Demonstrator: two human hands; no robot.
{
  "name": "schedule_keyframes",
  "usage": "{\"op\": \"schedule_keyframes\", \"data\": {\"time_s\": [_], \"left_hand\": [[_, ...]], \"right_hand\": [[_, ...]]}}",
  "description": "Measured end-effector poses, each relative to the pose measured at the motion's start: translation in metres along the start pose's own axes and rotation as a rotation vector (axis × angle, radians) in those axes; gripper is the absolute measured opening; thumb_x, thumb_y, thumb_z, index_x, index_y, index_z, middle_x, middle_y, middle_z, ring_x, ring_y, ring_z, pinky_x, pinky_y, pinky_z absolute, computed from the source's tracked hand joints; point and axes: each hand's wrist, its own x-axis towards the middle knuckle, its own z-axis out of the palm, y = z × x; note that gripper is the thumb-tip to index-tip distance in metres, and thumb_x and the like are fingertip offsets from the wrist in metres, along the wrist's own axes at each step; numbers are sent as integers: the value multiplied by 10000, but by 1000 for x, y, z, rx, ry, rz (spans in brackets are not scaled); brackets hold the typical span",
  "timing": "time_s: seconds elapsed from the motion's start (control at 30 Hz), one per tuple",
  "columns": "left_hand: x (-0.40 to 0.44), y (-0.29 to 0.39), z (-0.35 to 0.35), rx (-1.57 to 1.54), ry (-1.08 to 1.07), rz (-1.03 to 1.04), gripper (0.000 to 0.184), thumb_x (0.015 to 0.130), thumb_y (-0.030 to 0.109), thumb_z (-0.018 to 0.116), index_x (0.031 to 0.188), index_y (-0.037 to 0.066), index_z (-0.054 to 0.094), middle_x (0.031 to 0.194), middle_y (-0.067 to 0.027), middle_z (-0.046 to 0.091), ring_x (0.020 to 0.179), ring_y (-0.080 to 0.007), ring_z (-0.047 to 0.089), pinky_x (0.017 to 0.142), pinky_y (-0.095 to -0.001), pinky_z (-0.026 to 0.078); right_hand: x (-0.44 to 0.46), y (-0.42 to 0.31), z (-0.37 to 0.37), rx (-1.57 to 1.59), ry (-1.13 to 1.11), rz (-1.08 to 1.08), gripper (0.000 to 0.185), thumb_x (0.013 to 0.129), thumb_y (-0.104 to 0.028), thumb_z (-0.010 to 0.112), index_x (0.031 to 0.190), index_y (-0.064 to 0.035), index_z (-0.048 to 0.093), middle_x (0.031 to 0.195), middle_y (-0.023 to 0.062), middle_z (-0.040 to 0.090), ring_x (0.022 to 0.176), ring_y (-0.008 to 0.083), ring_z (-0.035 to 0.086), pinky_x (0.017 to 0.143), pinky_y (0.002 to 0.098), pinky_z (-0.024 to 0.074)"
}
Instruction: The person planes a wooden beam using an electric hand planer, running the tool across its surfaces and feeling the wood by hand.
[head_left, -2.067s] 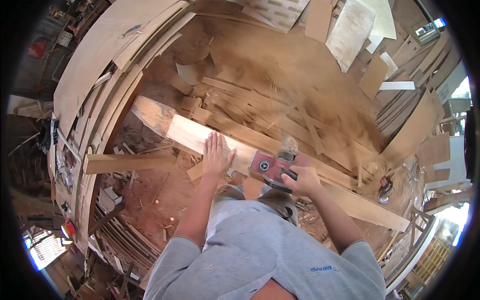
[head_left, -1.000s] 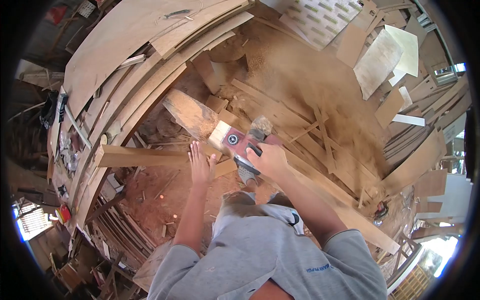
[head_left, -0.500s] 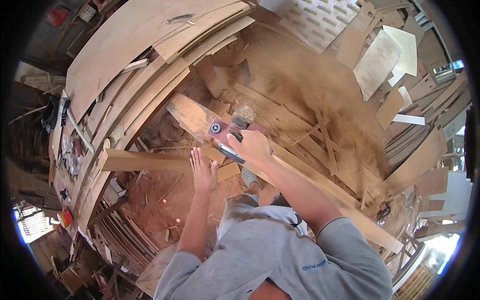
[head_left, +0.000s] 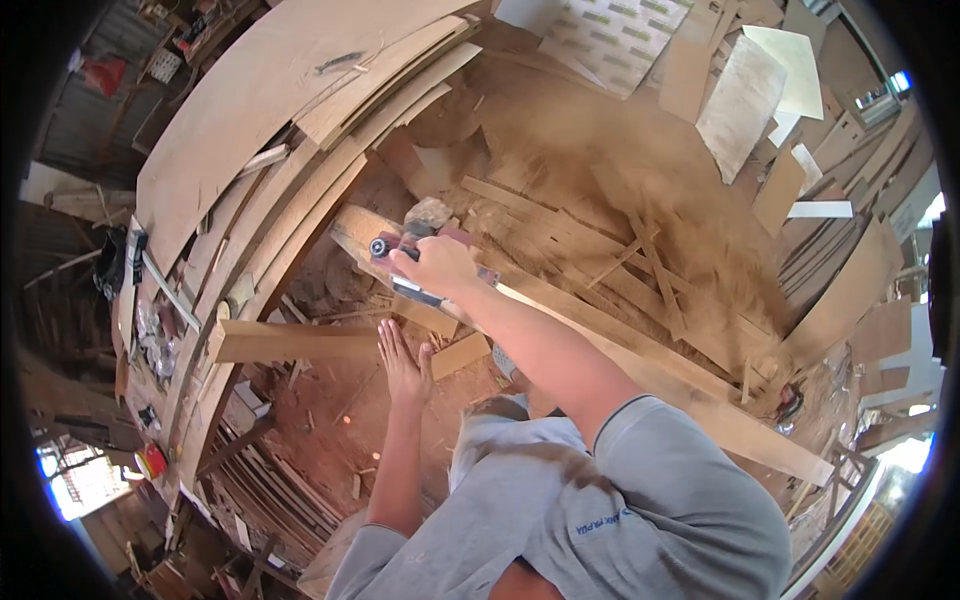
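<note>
My right hand (head_left: 447, 268) is wrapped round the handle of a dark red electric planer (head_left: 379, 248), whose round front knob faces the far left. The planer rests near the far-left end of a long wooden beam (head_left: 750, 440), which runs diagonally toward the lower right. My left hand (head_left: 406, 368) is open, fingers stretched out, at the near end of a second squared timber (head_left: 300, 342). I cannot tell whether its fingertips touch that timber. Brown dust hangs beyond the planer, to the right.
Sheets of plywood (head_left: 240, 110) are stacked at the left. Offcuts and slats (head_left: 560, 240) lie in sawdust beyond the beam. Board pieces, including a pale panel (head_left: 740, 105), lean at the upper right. Reddish dirt floor (head_left: 320, 400) shows beneath my left arm.
My right hand and the planer have moved along the beam toward its far-left end. My left hand stays by the second timber, still open. The camera view has shifted slightly.
</note>
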Motion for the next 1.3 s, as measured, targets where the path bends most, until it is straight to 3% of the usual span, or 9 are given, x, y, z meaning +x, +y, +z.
{"op": "schedule_keyframes", "data": {"time_s": [0.2,0.3,0.43,0.5,0.67,0.8,0.93,1.0,1.3], "left_hand": [[-11,6,8,3,-14,67,933,1138,545,507,1740,-77,159,1809,-332,168,1700,-481,124,1369,-609,116],[-11,12,20,-10,-27,149,924,1134,527,526,1735,-81,175,1804,-337,178,1699,-482,131,1367,-614,120],[-7,43,41,32,-119,307,927,1116,502,563,1730,-84,190,1802,-336,187,1699,-472,140,1371,-614,113],[-1,66,58,129,-256,340,969,1080,504,605,1730,-86,192,1808,-323,181,1708,-450,120,1382,-599,98],[-10,126,107,260,-390,483,1019,1044,517,640,1724,-96,193,1814,-322,159,1714,-441,90,1386,-590,84],[-49,189,145,330,-385,569,1049,1025,528,659,1720,-107,195,1806,-349,147,1703,-484,88,1382,-605,63],[-86,224,184,264,-463,752,1052,1017,503,677,1718,-110,189,1797,-376,132,1689,-532,77,1369,-634,49],[-120,262,204,291,-520,818,1047,1019,490,685,1720,-107,187,1797,-380,121,1688,-537,68,1365,-639,49],[-311,406,301,276,-628,1096,1042,1055,546,644,1704,-136,196,1794,-387,126,1688,-542,59,1362,-641,39]], "right_hand": [[-39,31,-30,258,36,-114,662,933,-682,715,987,-32,830,880,220,793,867,399,791,795,494,604],[-113,62,-75,417,225,-119,561,904,-602,819,1042,-58,826,775,156,750,761,301,771,723,418,590],[-230,100,-138,369,364,59,522,898,-530,843,1097,-48,822,853,128,778,768,268,752,724,397,588],[-298,147,-143,123,478,176,478,904,-470,857,1097,-34,822,880,106,788,775,228,735,715,375,577],[-455,173,-182,378,686,459,454,911,-414,869,1077,6,812,778,55,736,754,140,694,694,328,547],[-574,177,-194,545,976,595,361,930,-343,869,1017,4,817,728,26,695,654,134,665,600,328,519],[-672,211,-159,497,1221,679,373,937,-346,867,1025,12,812,769,28,707,668,124,632,613,312,515],[-713,208,-160,484,1347,631,298,976,-286,843,940,-2,762,702,-33,640,577,57,564,527,258,436],[-901,238,-159,494,1536,703,399,922,-331,886,1040,42,809,803,62,759,696,130,684,643,327,565]]}}
